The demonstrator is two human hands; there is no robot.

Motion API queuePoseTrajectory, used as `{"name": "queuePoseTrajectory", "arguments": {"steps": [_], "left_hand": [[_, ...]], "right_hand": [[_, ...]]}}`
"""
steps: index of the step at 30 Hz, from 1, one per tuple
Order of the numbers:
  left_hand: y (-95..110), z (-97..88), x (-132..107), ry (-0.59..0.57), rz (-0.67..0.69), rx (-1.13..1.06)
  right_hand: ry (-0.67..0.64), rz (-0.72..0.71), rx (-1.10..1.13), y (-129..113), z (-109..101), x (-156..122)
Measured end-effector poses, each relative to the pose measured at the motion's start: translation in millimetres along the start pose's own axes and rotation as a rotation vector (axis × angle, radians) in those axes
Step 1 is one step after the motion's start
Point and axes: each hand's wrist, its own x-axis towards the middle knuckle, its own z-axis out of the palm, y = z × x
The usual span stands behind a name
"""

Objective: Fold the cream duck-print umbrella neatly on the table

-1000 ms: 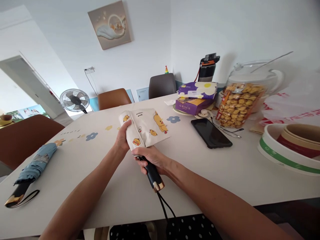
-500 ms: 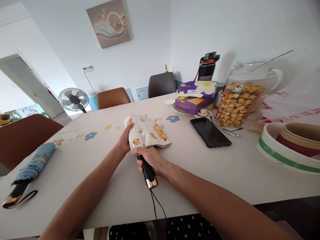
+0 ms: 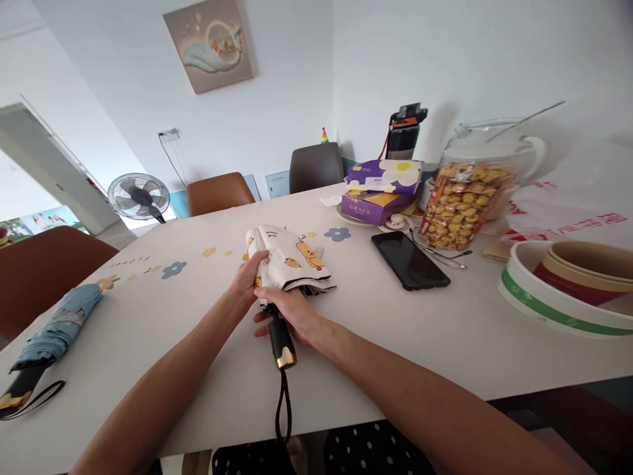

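Observation:
Between my hands is a folding umbrella [image 3: 291, 260], its white canopy printed with yellow ducks and partly loose, spreading to the right. Its black handle [image 3: 281, 340] has a gold end and a black wrist strap, and points toward me. My left hand [image 3: 248, 274] grips the canopy from the left, thumb on top. My right hand [image 3: 293, 310] is at the canopy's lower edge near the top of the handle, thumb pressing the fabric and fingers reaching beneath the shaft. A blue folded umbrella [image 3: 59, 326] lies at the far left of the table.
On the white table [image 3: 395, 349] lie a black phone [image 3: 410, 260] and eyeglasses [image 3: 440, 251]. Behind them are a purple box [image 3: 368, 208], a tissue pack [image 3: 383, 176], a bottle [image 3: 403, 135] and a snack jar [image 3: 462, 208]. Paper bowls [image 3: 524, 290] stand right; a fan [image 3: 138, 196] is beyond.
The white umbrella has turned slightly, its handle swinging a little left. My right hand has loosened from around the handle, its thumb now on the fabric. The view has shifted slightly.

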Motion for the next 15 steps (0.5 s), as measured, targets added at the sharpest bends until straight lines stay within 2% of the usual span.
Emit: {"name": "queuePoseTrajectory", "arguments": {"steps": [4, 7, 9, 11, 15], "left_hand": [[-0.2, -1.1, 0.5, -0.133, -0.170, -0.044], [-4.9, -3.5, 8.3, -0.161, -0.229, 0.013], [-7.7, -6.3, 15.5, -0.138, -0.198, 0.091], [-8.4, -9.2, 21.3, -0.078, -0.062, 0.248], [-2.5, -7.3, 21.5, 0.226, 0.513, 0.790]], "right_hand": [[-0.100, 0.034, 0.108, -1.0, 2.6, -1.2], [-0.030, 0.062, 0.084, 0.4, 1.8, 2.7], [0.047, 0.061, 0.057, 1.4, 0.6, 6.4], [0.096, 0.064, 0.047, 2.0, -0.5, 9.8], [0.174, 0.093, 0.082, 1.7, -0.4, 13.2]]}}
